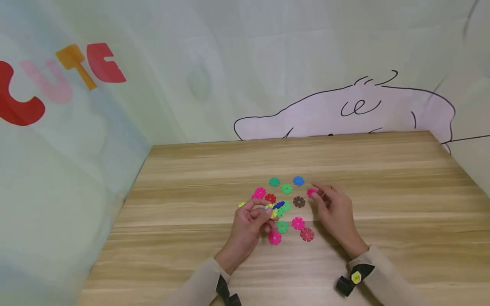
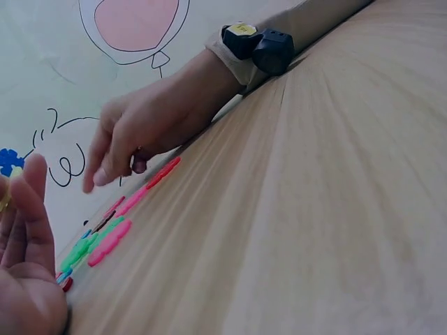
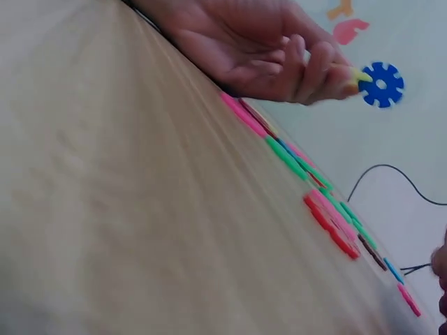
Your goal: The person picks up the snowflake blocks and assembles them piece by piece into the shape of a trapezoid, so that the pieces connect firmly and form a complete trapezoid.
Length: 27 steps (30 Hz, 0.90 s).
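Observation:
My left hand [image 1: 246, 223] pinches a yellow notched plastic disc [image 1: 273, 213] between thumb and fingers. A dark blue notched disc [image 3: 381, 84] is slotted onto the yellow one at an angle and sticks out past the fingertips. Over the right side of the spread discs, my right hand [image 1: 337, 212] reaches with its thumb and index finger apart. Below those fingertips is a pink disc [image 1: 311, 193], which lies on the table in the right wrist view. The left wrist view shows the right hand [image 2: 157, 118] with fingers pointing down.
Several flat notched discs lie on the wooden table [image 1: 183, 178], among them a blue disc [image 1: 298, 181], a brown disc [image 1: 299, 202], a red disc [image 1: 270, 198] and a green disc [image 1: 274, 182]. A printed cloth backdrop [image 1: 214, 63] rises behind the table's far edge.

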{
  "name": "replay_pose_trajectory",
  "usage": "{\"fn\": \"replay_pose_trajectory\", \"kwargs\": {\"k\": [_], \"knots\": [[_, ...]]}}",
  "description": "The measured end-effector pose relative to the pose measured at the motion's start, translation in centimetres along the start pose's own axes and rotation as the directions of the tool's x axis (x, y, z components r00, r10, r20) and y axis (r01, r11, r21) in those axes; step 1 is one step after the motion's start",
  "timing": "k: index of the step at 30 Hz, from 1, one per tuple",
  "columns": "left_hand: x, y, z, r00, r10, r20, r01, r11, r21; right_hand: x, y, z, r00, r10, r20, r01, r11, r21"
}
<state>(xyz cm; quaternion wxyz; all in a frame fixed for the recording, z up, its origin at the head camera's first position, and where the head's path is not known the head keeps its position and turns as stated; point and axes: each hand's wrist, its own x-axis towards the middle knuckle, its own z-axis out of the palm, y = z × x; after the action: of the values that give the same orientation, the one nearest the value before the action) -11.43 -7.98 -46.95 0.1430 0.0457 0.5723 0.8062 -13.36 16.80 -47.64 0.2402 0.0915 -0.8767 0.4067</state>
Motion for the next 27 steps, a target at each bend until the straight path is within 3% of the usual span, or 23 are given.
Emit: {"fn": "replay_pose_trajectory", "kwargs": {"k": [6, 13, 16, 20, 24, 27], "knots": [[-0.05, 0.10, 0.00, 1.000, -0.011, -0.003, 0.011, 1.000, -0.024, 0.24, 0.38, 0.02, 0.988, 0.051, 0.145, -0.033, 0.992, -0.123], [-0.14, 0.28, 0.07, 0.999, -0.027, 0.016, 0.028, 0.999, -0.016, 0.32, 0.44, 0.05, 0.990, 0.040, 0.135, -0.024, 0.992, -0.122], [-0.15, 0.26, 0.09, 0.999, -0.022, 0.027, 0.023, 1.000, -0.016, 0.24, 0.45, -0.04, 0.991, 0.058, 0.120, -0.054, 0.998, -0.036], [-0.13, 0.13, 0.07, 0.999, -0.017, 0.032, 0.018, 1.000, -0.016, 0.05, 0.31, -0.27, 0.993, 0.049, 0.109, -0.068, 0.982, 0.176], [-0.16, 0.09, 0.05, 0.999, -0.013, 0.032, 0.013, 1.000, 0.003, -0.15, -0.07, -0.44, 0.990, 0.029, 0.138, -0.081, 0.919, 0.386], [-0.22, 0.16, 0.04, 0.999, -0.011, 0.030, 0.009, 0.999, 0.046, -0.38, -0.48, -0.52, 0.982, 0.035, 0.186, -0.122, 0.868, 0.482]]}}
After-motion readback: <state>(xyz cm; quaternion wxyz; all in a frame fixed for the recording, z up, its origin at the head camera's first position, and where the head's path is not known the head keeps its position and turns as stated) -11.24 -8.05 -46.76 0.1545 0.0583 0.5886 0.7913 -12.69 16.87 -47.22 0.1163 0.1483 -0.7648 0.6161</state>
